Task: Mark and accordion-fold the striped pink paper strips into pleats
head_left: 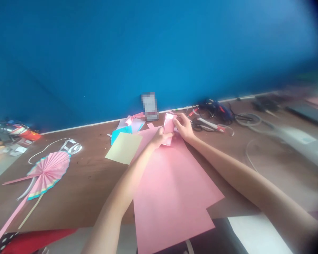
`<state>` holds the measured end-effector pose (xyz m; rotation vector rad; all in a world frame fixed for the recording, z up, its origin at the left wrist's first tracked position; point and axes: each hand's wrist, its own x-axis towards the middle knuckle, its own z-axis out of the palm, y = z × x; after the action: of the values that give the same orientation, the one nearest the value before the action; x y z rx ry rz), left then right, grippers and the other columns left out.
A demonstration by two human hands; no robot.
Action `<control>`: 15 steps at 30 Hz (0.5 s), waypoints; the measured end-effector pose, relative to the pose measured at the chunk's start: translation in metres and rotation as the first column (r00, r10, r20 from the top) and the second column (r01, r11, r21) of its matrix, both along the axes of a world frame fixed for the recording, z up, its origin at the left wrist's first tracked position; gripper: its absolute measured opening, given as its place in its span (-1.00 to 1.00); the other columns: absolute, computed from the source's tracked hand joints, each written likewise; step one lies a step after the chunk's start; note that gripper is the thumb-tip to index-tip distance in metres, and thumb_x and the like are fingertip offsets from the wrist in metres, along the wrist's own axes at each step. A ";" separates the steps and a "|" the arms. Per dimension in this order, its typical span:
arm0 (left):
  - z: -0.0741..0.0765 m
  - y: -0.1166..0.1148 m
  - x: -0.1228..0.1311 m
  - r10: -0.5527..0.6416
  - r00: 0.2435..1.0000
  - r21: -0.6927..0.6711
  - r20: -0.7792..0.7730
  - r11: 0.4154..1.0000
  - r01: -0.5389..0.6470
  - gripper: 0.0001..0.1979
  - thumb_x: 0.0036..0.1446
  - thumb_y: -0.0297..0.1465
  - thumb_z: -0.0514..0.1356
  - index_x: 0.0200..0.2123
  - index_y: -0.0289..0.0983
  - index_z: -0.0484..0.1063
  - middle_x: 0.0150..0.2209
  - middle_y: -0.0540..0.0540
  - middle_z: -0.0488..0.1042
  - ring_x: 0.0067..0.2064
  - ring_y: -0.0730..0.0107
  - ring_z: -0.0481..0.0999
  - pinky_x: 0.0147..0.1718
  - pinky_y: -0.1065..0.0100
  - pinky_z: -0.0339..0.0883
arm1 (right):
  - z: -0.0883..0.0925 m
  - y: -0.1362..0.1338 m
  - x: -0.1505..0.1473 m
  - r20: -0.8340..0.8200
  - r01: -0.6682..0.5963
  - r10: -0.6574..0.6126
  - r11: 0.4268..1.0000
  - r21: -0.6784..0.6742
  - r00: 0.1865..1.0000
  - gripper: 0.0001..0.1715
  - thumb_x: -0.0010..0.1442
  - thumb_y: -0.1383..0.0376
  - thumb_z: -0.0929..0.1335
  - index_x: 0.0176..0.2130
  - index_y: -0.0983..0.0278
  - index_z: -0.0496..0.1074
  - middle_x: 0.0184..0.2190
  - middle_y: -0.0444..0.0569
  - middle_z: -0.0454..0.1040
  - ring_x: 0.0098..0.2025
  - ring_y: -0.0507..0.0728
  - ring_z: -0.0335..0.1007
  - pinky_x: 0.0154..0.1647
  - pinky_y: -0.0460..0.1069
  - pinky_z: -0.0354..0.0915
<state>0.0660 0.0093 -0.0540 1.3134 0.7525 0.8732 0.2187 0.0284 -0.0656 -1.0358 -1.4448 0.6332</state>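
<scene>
left hand (159, 138) and right hand (185, 127) both pinching a small pink paper piece (169, 124), over the big pink sheet's (172, 190) 12 o'clock end, pleated fan (53, 169) chilling around 8 o'clock

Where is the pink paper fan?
In the head view, the pink paper fan lies on the left side of the brown table, left of the pale yellow paper.

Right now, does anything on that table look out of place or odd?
Nothing looks spilled, but the large pink sheet sticks out past the near edge of the table, and its right side has an abrupt step; cut or overlapping sheets, I can't tell. A pink strip by the fan overhangs too.
</scene>
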 end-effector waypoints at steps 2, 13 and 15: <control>-0.002 0.002 -0.002 -0.023 1.000 0.007 -0.002 1.000 0.023 -0.49 -0.07 -0.34 0.33 0.00 -0.29 0.42 -0.26 -0.20 0.59 -0.26 0.17 0.59 -0.11 0.08 0.41 | 0.001 0.000 0.000 0.010 0.006 -0.006 1.000 0.001 1.000 -0.63 0.20 0.04 0.28 -0.11 0.22 0.35 -0.44 -0.11 0.43 -0.45 0.07 0.28 -0.45 -0.04 0.23; -0.008 0.007 -0.004 -0.017 0.999 -0.018 -0.037 1.000 0.017 -0.57 -0.05 -0.34 0.32 -0.07 -0.33 0.45 -0.19 -0.24 0.58 -0.11 0.07 0.57 -0.08 0.11 0.41 | -0.003 0.004 -0.001 -0.120 -0.047 0.037 0.996 -0.077 0.992 -0.64 0.16 0.05 0.32 -0.15 0.22 0.34 -0.53 -0.18 0.38 -0.55 0.02 0.20 -0.53 -0.08 0.19; -0.008 0.007 -0.003 0.052 0.997 0.025 -0.050 0.998 -0.051 -0.50 -0.06 -0.31 0.35 -0.01 -0.31 0.41 -0.11 -0.25 0.55 -0.05 0.08 0.54 -0.04 0.11 0.39 | -0.003 0.006 -0.002 -0.152 -0.024 0.011 0.996 -0.083 0.988 -0.65 0.15 0.05 0.33 -0.16 0.22 0.35 -0.54 -0.19 0.38 -0.55 0.01 0.20 -0.54 -0.09 0.18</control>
<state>0.0629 0.0165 -0.0622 1.3460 0.8216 0.8948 0.2172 0.0345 -0.0690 -1.0193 -1.3052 0.7744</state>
